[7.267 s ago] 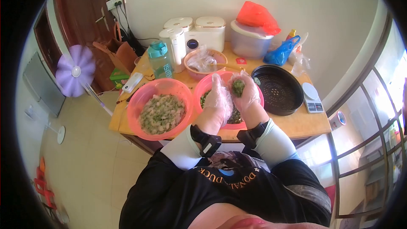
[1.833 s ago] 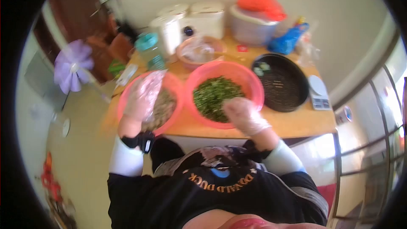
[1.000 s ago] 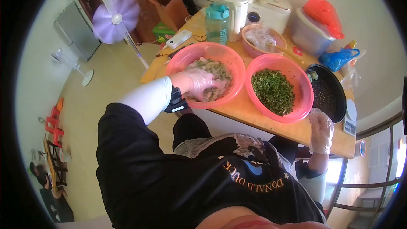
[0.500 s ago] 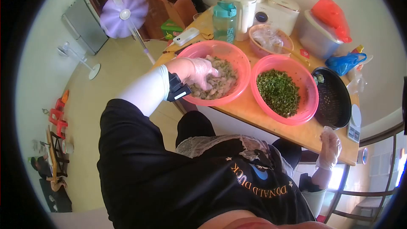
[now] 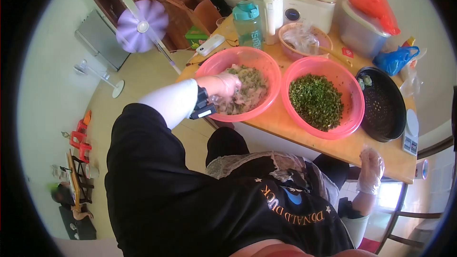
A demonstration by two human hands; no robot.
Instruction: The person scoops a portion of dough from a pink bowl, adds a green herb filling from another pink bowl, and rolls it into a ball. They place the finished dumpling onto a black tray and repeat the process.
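Observation:
My left hand (image 5: 229,85), in a clear plastic glove, is down in the left pink bowl (image 5: 271,69). Its fingers curl into a pale, wet chopped mixture (image 5: 252,93) flecked with green, and the fingertips are partly hidden in it. To the right, a second pink bowl (image 5: 353,97) holds finely chopped greens (image 5: 316,102). My right hand (image 5: 372,169), also gloved, hovers by the table's front edge with its fingers folded in; nothing shows in it.
A black perforated pan (image 5: 381,107) with small wrapped pieces and a kitchen scale (image 5: 410,133) stand at the right of the wooden table (image 5: 276,123). Behind the bowls are a teal bottle (image 5: 248,26), a basket (image 5: 290,52) and a lidded container (image 5: 362,33). Another person (image 5: 64,195) sits far left.
My left hand has drawn back slightly toward the bowl's near left, its fingers curling from spread to closed in the mixture. The whole view has shifted a little; my right hand stays folded.

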